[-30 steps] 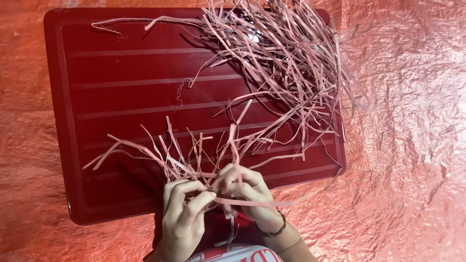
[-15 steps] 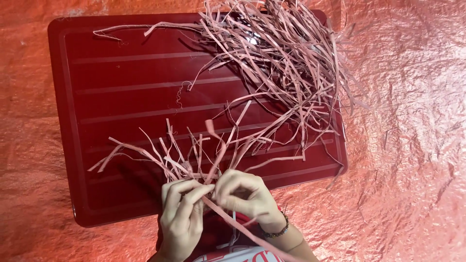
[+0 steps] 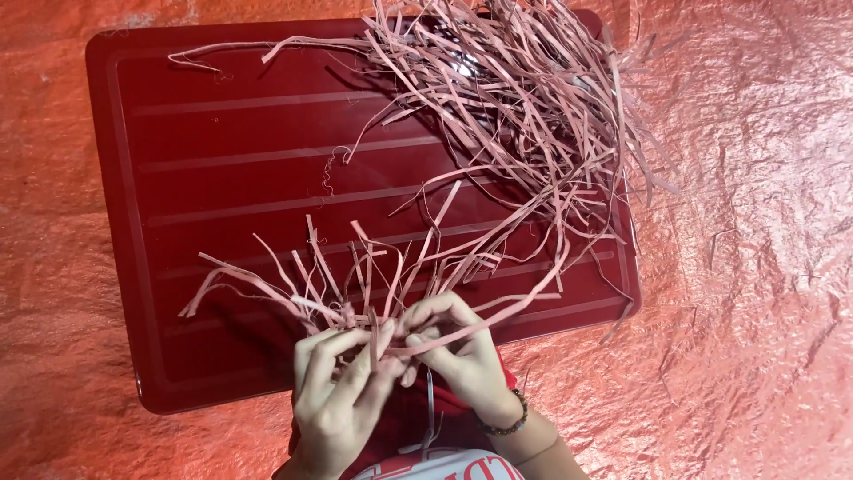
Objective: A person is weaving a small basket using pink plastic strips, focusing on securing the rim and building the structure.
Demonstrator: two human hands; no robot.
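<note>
Pink strips [image 3: 355, 293] fan out at the red tray's [image 3: 222, 116] near edge, both hands' fingers pinched on them; the right hand [image 3: 458, 351] has now drawn one strip sideways beside the left hand [image 3: 342, 391], tightening the bundle.

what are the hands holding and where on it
Both hands, left hand and right hand, pinch the pink strips at their near ends, over the red tray; the far ends fan out loose.
</note>
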